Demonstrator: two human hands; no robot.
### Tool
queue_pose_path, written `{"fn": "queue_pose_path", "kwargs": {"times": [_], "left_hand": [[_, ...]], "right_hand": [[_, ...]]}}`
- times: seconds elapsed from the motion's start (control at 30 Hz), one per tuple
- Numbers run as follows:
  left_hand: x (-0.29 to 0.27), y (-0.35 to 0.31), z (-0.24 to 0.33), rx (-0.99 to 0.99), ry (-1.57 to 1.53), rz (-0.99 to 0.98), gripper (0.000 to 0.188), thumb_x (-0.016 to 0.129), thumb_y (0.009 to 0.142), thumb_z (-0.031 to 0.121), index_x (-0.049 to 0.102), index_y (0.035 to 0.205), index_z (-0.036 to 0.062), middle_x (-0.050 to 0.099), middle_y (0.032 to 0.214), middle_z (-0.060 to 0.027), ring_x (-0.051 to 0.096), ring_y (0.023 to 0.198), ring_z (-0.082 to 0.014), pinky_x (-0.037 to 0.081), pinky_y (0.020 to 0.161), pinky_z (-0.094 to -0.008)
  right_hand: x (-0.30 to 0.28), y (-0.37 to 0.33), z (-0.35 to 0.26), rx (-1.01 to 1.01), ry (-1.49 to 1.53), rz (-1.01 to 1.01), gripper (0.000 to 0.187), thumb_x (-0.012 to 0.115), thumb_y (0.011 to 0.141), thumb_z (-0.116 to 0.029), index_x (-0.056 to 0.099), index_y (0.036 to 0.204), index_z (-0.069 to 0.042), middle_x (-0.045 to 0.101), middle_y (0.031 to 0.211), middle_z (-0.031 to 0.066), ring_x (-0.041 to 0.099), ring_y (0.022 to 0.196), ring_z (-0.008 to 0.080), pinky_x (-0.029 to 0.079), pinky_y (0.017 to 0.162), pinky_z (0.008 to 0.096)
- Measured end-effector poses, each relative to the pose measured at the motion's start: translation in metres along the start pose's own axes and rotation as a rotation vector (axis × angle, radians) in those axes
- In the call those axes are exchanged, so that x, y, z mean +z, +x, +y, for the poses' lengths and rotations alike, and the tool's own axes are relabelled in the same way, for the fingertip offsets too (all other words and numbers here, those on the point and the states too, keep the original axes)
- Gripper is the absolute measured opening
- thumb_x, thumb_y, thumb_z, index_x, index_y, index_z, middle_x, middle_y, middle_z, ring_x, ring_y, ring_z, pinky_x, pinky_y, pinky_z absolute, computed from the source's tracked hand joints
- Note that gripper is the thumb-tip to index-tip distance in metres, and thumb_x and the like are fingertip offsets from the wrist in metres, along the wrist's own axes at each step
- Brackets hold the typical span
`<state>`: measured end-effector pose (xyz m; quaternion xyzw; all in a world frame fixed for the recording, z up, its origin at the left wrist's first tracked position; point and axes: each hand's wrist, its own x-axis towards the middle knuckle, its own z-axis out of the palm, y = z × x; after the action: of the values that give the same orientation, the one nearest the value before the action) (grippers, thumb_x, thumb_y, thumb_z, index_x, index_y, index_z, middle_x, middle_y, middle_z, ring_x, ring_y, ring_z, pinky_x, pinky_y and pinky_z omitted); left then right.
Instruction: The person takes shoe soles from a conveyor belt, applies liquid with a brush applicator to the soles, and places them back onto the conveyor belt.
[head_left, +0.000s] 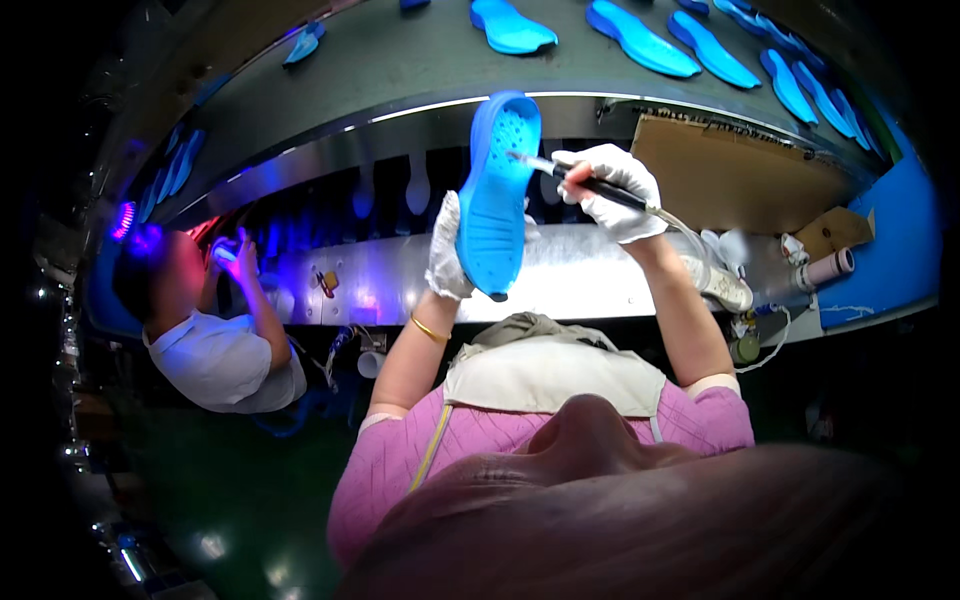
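A blue shoe sole [494, 215] stands upright in front of me, its hollow inner side facing me. Small holes dot its upper end and ridges cross its lower part. My left hand [447, 252], in a white glove, is wrapped round the sole's lower half; some fingers are hidden behind it. My right hand [622, 192], gloved with a bare fingertip showing, is closed round a black-handled brush [612, 193]. The brush's slim tip touches, or nearly touches, the sole's inside near the holes. A pale tube runs from the back end of its handle.
Several blue soles [640, 40] lie on the dark conveyor belt [400, 60]. Below it runs a metal ledge [390, 280]. At right are a cardboard sheet [720, 185] and a pinkish roll [830, 268]. A co-worker [220, 350] holds a blue item at left.
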<state>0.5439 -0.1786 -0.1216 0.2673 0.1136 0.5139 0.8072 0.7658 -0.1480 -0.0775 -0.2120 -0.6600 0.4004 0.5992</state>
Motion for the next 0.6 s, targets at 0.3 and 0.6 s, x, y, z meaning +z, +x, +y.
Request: {"fn": "queue_pose_path", "kwargs": {"times": [0.3,0.6], "left_hand": [[0.001,-0.002,0.001,0.116,0.000,-0.095,0.082,0.030,0.091,0.066,0.037,0.137,-0.0023,0.052,0.125,-0.0253,0.057,0.108,-0.0363,0.046,0.096,-0.0494],[-0.002,-0.003,-0.009,0.141,-0.108,0.024,0.078,0.040,0.089,0.065,0.041,0.136,0.0036,0.057,0.123,-0.0161,0.060,0.105,-0.0320,0.049,0.093,-0.0454]], "right_hand": [[0.060,-0.046,0.002,-0.347,-0.307,-0.261,0.022,0.071,0.066,0.006,0.066,0.084,-0.005,0.068,0.088,0.0137,0.065,0.081,0.0272,0.052,0.071,0.0354],[0.039,0.004,0.013,0.157,0.103,0.155,0.005,0.069,0.080,0.002,0.065,0.084,0.001,0.068,0.085,0.0106,0.063,0.068,0.0104,0.051,0.063,0.0231]]}}
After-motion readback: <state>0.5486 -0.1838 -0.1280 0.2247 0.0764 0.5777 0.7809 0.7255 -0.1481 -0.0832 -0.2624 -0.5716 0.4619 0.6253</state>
